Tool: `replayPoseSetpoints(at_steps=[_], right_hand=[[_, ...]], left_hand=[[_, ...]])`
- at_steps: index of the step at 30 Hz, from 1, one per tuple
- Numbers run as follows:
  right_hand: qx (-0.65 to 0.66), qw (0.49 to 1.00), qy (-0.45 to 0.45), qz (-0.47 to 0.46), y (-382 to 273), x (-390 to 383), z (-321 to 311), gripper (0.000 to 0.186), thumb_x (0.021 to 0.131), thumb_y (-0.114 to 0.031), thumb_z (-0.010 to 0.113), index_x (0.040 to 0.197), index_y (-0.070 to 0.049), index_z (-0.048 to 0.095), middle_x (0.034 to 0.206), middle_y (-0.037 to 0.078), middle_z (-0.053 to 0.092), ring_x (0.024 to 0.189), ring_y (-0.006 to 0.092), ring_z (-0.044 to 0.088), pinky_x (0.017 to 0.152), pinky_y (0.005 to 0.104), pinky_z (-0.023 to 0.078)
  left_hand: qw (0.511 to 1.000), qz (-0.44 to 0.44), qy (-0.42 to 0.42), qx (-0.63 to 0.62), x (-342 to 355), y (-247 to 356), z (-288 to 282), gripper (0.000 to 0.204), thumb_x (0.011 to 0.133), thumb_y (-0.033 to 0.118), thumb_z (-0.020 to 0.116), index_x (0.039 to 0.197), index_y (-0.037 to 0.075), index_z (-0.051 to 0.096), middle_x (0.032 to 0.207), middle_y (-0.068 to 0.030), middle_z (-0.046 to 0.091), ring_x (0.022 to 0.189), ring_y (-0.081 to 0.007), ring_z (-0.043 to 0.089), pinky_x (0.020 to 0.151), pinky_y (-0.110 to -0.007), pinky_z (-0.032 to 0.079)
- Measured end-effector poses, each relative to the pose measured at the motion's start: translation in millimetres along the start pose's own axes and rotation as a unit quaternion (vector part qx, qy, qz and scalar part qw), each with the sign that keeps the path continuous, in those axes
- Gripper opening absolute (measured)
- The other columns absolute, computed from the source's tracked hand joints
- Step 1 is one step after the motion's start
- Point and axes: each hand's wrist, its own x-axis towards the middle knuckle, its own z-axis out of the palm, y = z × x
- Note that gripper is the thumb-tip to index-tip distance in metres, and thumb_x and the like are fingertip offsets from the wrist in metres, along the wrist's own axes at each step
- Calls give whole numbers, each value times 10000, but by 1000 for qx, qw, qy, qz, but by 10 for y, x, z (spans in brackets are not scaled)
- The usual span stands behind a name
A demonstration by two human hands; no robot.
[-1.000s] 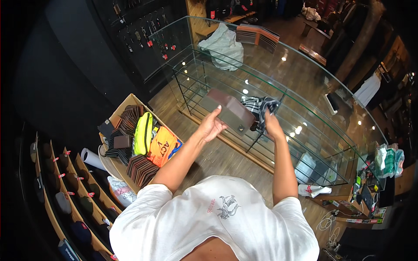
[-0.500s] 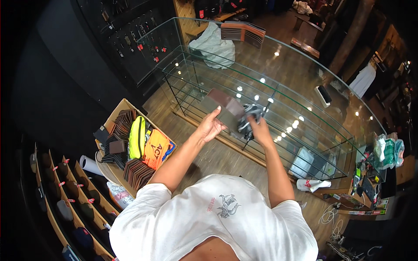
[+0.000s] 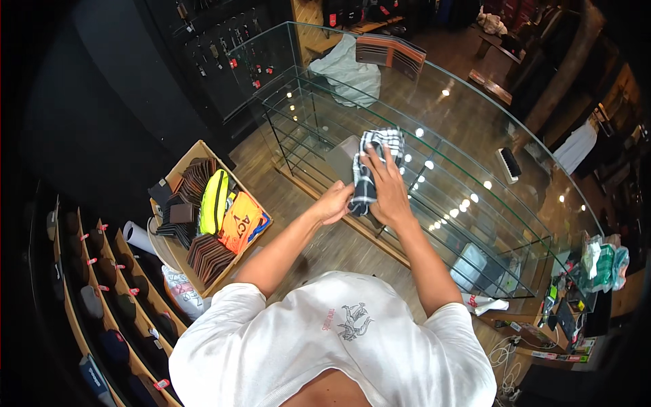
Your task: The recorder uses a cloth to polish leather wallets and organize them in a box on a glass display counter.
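In front of me, above the glass showcase, my left hand (image 3: 333, 203) is closed on the near edge of a brownish wallet (image 3: 342, 157). A black-and-white checked cloth (image 3: 389, 138) lies over most of the wallet, so only its left part shows. My right hand (image 3: 388, 186) is on the cloth, pressing it against the wallet with its fingers stretched along it. The thumb of that hand is hidden.
A cardboard box (image 3: 256, 239) with many wallets, a yellow pouch and an orange bag stands at left. Beyond my hands is the glass showcase (image 3: 468, 146), with stacked wallets (image 3: 391, 55) and a brush (image 3: 507, 165) on top. Caps fill a rack (image 3: 102, 319) at lower left.
The cloth has gone from bunched in my right hand at the wallet's right side to spread over the wallet. My right hand has moved up and left. The view has shifted slightly.
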Motion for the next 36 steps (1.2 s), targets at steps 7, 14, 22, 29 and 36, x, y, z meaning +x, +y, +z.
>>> replayPoseSetpoints(at_steps=[7, 14, 22, 29, 36], right_hand=[[32, 996, -64, -60, 66, 19, -32, 835, 591, 63, 613, 1411, -33, 488, 1537, 113, 415, 1466, 352, 301, 1208, 464, 283], [102, 988, -105, -39, 252, -177, -146, 882, 636, 107, 599, 1477, -79, 411, 1507, 122, 460, 1446, 345, 347, 1169, 427, 350], [119, 978, -172, -20, 221, -150, -185, 847, 682, 56, 625, 1488, -52, 392, 1535, 162, 409, 1451, 351, 329, 1192, 430, 319], [86, 987, -133, -24, 133, 248, 118, 847, 725, 16, 627, 1514, -57, 331, 1550, 179, 379, 1466, 391, 278, 1190, 455, 295], [136, 972, -188, -24, -44, 251, 344, 945, 630, 80, 523, 1537, -75, 308, 1496, 144, 464, 1490, 372, 235, 1200, 463, 287]], left_hand=[[998, 22, -18, -49, 35, -98, -228, 281, 1054, 215, 472, 1129, -27, 593, 1000, -108, 696, 830, -173, 707, 720, -337, 601], [986, -64, -93, 119, -152, -221, -118, 350, 1060, 228, 482, 1362, 52, 481, 1201, -84, 654, 1024, -208, 684, 882, -427, 579], [997, -17, -62, 47, -63, -296, -339, 299, 1036, 174, 490, 1301, 44, 543, 1163, -73, 673, 967, -176, 688, 805, -389, 590], [996, -51, -59, 38, -90, -475, -473, 314, 1047, 130, 433, 1348, 86, 512, 1192, -64, 660, 1084, -188, 657, 915, -421, 553], [996, -47, -39, 72, -100, -178, -1019, 300, 1043, 154, 480, 1324, 58, 525, 1205, -44, 657, 1094, -154, 648, 894, -374, 564]])
